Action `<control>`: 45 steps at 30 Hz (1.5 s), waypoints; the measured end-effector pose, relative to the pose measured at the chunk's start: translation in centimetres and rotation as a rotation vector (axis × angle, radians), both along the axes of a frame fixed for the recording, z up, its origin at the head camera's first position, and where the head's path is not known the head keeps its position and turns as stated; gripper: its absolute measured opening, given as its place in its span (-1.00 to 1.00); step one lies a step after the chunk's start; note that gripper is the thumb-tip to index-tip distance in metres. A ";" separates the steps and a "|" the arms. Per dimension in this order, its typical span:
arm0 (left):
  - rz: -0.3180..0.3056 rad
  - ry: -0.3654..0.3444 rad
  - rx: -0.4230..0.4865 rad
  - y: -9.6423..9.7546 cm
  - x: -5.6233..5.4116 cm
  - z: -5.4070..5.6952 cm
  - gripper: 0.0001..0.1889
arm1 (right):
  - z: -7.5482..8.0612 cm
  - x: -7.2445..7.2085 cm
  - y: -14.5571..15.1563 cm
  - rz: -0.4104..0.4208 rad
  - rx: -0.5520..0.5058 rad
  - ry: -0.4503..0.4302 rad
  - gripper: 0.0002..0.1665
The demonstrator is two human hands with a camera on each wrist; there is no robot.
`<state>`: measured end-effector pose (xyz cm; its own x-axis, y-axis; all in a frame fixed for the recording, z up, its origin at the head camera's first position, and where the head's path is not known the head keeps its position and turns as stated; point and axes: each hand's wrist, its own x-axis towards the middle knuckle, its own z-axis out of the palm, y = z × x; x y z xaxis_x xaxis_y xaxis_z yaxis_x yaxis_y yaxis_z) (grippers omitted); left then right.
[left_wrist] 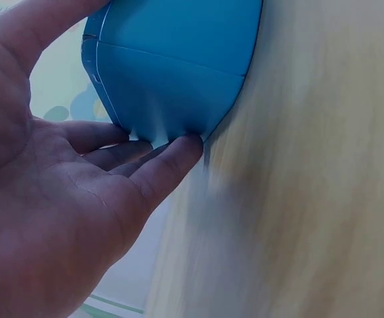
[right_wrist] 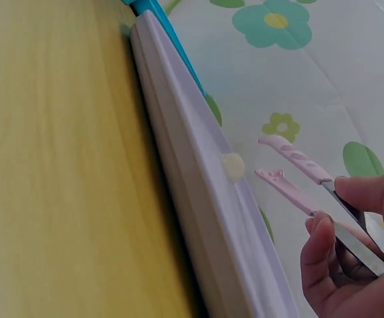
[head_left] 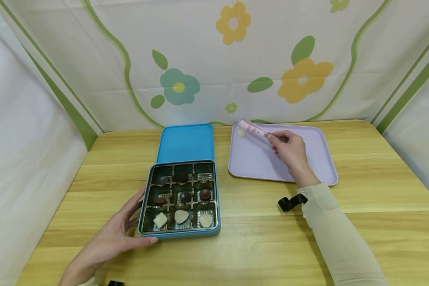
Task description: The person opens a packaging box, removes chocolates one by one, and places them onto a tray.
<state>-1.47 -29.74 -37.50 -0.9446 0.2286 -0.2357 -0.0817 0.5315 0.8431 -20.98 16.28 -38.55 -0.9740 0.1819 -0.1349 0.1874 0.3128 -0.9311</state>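
With a pair of tongs (head_left: pixel 254 129), pink at the tips and metal at the grip, my right hand (head_left: pixel 289 149) reaches over the lilac tray (head_left: pixel 261 163). Thumb and fingers pinch the tongs (right_wrist: pixel 294 159), whose arms stand apart with nothing between them. A small white chocolate (head_left: pixel 241 132) lies at the tray's far left corner, just beside the tips. My left hand (head_left: pixel 112 236) holds the near left corner of a blue tin box (head_left: pixel 209 233), thumb along the front, fingers on the left side. Dark chocolates (head_left: pixel 205 194) and white chocolates (head_left: pixel 181 216) sit in its divided insert.
Behind the box lies its open blue lid (head_left: pixel 186 143), flat on the wooden table (head_left: pixel 257 238). The tray stands to the right of the lid, close to the flowered cloth (head_left: pixel 207 51) hanging behind the table.
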 end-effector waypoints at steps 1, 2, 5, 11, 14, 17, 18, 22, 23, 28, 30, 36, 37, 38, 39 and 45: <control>0.000 0.001 -0.001 -0.1 0.0 0.0 0.33 | 0.1 0.1 -0.1 0.007 -0.006 0.007 -0.43; 0.001 0.002 0.000 -0.1 0.0 -0.1 0.33 | 0.3 0.1 -0.1 0.015 -0.009 0.014 -0.44; -0.002 0.017 0.007 -0.4 0.0 -0.2 0.34 | 0.7 0.2 -0.3 0.044 -0.007 0.038 -0.46; -0.042 0.086 0.082 -1.1 0.0 -0.8 0.29 | 1.8 0.8 -0.6 0.127 0.017 0.079 -0.48; -0.063 0.108 0.131 -1.4 -0.1 -1.1 0.26 | 2.6 1.3 -0.8 0.226 0.057 0.109 -0.51; -0.078 0.123 0.170 -1.6 -0.2 -1.3 0.23 | 3.5 1.9 -1.0 0.350 0.110 0.154 -0.58; -0.082 0.126 0.179 -1.7 -0.3 -1.3 0.22 | 3.9 2.1 -1.1 0.394 0.125 0.171 -0.62; -0.093 0.134 0.209 -1.8 -0.5 -1.5 0.21 | 5.2 3.1 -1.7 0.570 0.181 0.241 -0.75; -0.096 0.139 0.213 -1.8 -0.6 -1.5 0.20 | 5.4 3.4 -1.8 0.612 0.197 0.258 -0.79; -0.108 0.152 0.230 -1.9 -0.9 -1.7 0.19 | 6.4 4.4 -2.6 0.773 0.276 0.340 -0.85; -0.108 0.142 0.239 -1.8 -0.9 -1.7 0.20 | 6.5 4.7 -2.8 0.814 0.290 0.352 -0.86; -0.106 0.114 0.260 -1.7 -1.1 -1.9 0.20 | 6.7 5.2 -3.5 0.890 0.320 0.355 -0.89; -0.107 0.115 0.261 -1.7 -1.1 -1.9 0.20 | 6.8 5.4 -3.7 0.896 0.333 0.365 -0.89; -0.107 0.115 0.259 -1.7 -1.2 -1.9 0.19 | 6.8 5.5 -3.8 0.900 0.344 0.373 -0.88; -0.106 0.114 0.254 -1.7 -1.2 -1.9 0.19 | 6.9 5.7 -4.0 0.905 0.357 0.388 -0.88; -0.106 0.101 0.244 -1.8 -1.2 -1.7 0.19 | 7.3 7.3 -6.3 0.952 0.462 0.509 -0.85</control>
<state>-2.70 -31.53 -39.24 -0.9283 0.3655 -0.0681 0.0538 0.3134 0.9481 -13.73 10.03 -31.30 -0.6660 -0.7194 0.1975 -0.6656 0.4534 -0.5928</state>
